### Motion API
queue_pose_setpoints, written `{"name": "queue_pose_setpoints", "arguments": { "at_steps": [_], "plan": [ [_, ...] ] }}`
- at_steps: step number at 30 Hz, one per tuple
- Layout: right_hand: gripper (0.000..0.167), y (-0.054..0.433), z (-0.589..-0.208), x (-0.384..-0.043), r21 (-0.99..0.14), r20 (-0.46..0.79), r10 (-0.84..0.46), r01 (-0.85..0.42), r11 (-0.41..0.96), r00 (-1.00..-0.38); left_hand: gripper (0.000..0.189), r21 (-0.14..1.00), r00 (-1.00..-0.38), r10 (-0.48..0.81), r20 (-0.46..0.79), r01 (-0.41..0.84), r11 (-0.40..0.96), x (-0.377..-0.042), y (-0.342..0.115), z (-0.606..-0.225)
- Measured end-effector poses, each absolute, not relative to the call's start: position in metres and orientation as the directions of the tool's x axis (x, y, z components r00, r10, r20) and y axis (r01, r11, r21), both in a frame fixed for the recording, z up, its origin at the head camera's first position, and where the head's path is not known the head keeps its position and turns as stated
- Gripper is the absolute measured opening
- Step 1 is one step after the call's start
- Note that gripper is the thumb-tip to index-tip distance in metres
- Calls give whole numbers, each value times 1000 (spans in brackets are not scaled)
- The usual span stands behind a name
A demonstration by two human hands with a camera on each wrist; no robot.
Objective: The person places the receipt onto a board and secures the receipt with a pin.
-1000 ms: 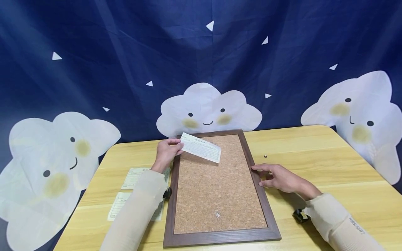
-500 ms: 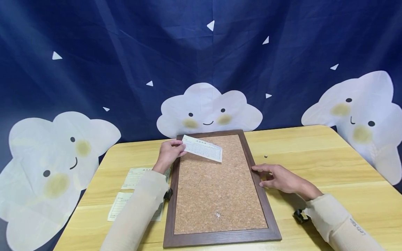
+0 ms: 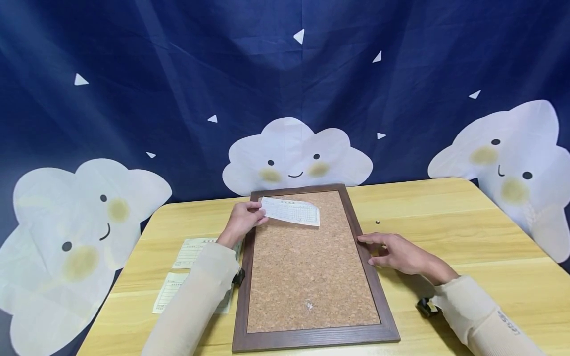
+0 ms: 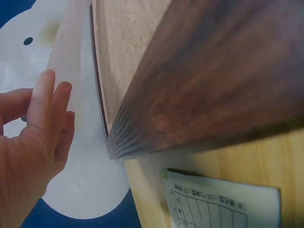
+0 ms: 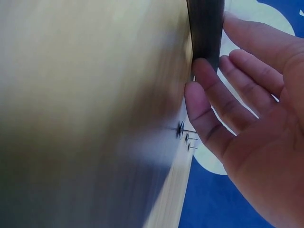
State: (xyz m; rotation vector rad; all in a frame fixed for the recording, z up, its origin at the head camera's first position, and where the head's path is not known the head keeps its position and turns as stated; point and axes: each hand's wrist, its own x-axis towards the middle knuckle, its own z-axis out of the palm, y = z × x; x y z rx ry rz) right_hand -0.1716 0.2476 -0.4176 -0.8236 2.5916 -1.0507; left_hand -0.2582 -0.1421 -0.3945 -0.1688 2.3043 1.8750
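Note:
In the head view, my left hand [image 3: 242, 221] pinches the left end of a printed paper slip [image 3: 291, 211] between thumb and fingers. The slip lies over the upper part of a cork board [image 3: 311, 272] with a dark wooden frame [image 3: 316, 337]. My right hand [image 3: 398, 254] touches the right rail of that frame with its fingers fairly straight. In the right wrist view, the fingertips [image 5: 195, 92] of that hand meet the frame's edge [image 5: 206, 33]. Thumbtacks [image 5: 181, 129] with their points up stand beyond them on the table.
Two more printed slips, an upper one [image 3: 184, 252] and a lower one [image 3: 168, 291], lie left of the board, partly behind my left sleeve [image 3: 196, 291]. A small dark tack [image 3: 377, 222] lies right of the board on the wooden table [image 3: 490, 237]. A blue cloud-patterned curtain [image 3: 249, 59] hangs behind.
My left hand has moved slightly right and down with the slip. The slip has turned closer to level and settled nearer the cork. My right hand has stayed in place.

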Motion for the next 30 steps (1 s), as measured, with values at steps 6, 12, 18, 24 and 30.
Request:
{"name": "queue_pose_setpoints", "arguments": {
  "at_steps": [6,12,18,24,30],
  "plan": [
    [57,248,-418,-171,-693,4,-578,-419,587,-816,39,953,-976,24,-214,-204,226,-256,-142,-396],
    [57,248,-418,-171,-700,2,-578,-413,582,-816,39,927,-972,1,-236,-225,300,-255,-146,-398],
    [57,248,-418,-171,-693,1,-575,-415,589,-818,38,922,-967,6,-255,-242,303,-254,-148,-399],
    [57,248,-418,-171,-685,3,-572,-418,596,-820,38,922,-969,27,-246,-225,317,-253,-143,-398],
    [56,247,-417,-172,-663,13,-567,-431,612,-824,38,924,-967,49,-251,-224,309,-252,-137,-399]
  ]
}}
